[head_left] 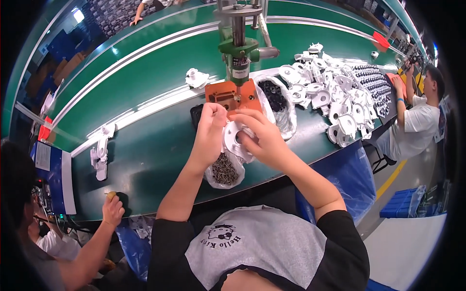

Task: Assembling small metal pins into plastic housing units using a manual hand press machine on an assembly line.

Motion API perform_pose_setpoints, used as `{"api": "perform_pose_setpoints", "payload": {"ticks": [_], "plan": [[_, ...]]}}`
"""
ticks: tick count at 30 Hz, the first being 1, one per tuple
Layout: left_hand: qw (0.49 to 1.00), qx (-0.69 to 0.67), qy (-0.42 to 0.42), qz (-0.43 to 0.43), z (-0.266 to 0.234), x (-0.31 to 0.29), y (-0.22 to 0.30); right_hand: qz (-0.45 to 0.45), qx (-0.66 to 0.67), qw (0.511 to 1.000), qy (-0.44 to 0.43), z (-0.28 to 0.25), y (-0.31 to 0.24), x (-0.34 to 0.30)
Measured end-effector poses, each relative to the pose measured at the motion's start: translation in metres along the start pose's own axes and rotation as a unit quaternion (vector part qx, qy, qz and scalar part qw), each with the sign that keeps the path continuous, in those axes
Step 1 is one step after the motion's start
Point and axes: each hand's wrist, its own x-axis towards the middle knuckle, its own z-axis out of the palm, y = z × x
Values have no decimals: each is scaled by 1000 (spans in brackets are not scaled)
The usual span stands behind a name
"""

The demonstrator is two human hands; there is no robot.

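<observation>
Right hand (264,138) holds a white part (230,139) between thumb and fingers; left hand (209,133) curls beside it, whether pinching anything I cannot tell. Beyond both sits an orange fixture (248,91); a slack grip could drop the part into the screw bag (226,185) below.

White on the part (229,139), white again over the pile (335,92). Orange across the jig (213,89); green on the press collar (239,47), with a pale label (240,72). Black for the bits (272,95) inside the milky bag (290,125), brownish grey for the screws (224,171). Deep green along the bench (141,155), brighter green on the belt (160,70), silvery white on the rails (310,21). Black and white in dotted rows on the lined-up pieces (371,86). Grey on the shirt (272,242), black on its sleeves (167,247), with a black cartoon print (222,233). Blue on the sheet (342,179), yellow on the floor line (391,179).
</observation>
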Motion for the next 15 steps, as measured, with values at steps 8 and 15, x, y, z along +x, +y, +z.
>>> {"api": "perform_pose_setpoints", "payload": {"ticks": [8,15], "plan": [[997,-23,-24,-75,-10,-7,-12,71,-17,992,-102,4,16,-12],[976,-175,-35,-126,-3,-23,-25,160,94,977,107,11,35,0]]}}
